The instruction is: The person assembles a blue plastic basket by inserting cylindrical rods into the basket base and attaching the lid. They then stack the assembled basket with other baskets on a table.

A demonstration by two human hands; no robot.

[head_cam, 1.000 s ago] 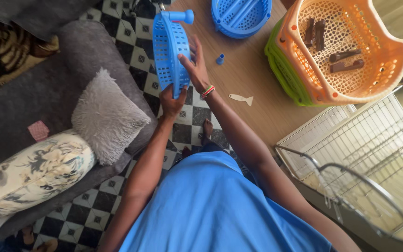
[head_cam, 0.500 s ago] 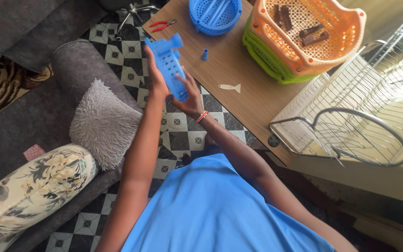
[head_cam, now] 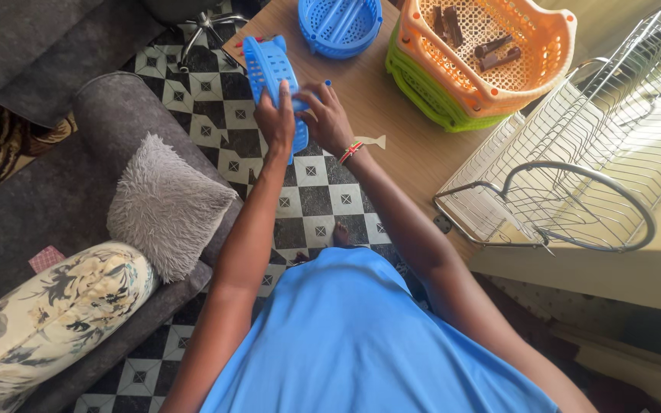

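Observation:
I hold a blue perforated plastic basket panel (head_cam: 268,69) on edge above the corner of a wooden table (head_cam: 399,149). My left hand (head_cam: 275,118) grips its near end from the left. My right hand (head_cam: 327,116), with a beaded band at the wrist, pinches the same end from the right. A small blue peg (head_cam: 327,82) shows just past my right fingers. A round blue basket part (head_cam: 340,24) lies on the table beyond.
An orange basket (head_cam: 491,53) holding brown pieces sits stacked in a green one (head_cam: 422,95). A wire dish rack (head_cam: 568,176) stands at right. A pale fish-shaped cutout (head_cam: 376,141) lies by my wrist. A grey sofa with a fluffy cushion (head_cam: 166,203) is at left.
The blue panel has moved from in front of me over toward the table corner. My hands shifted along it and now both hold its near end. The view swung left.

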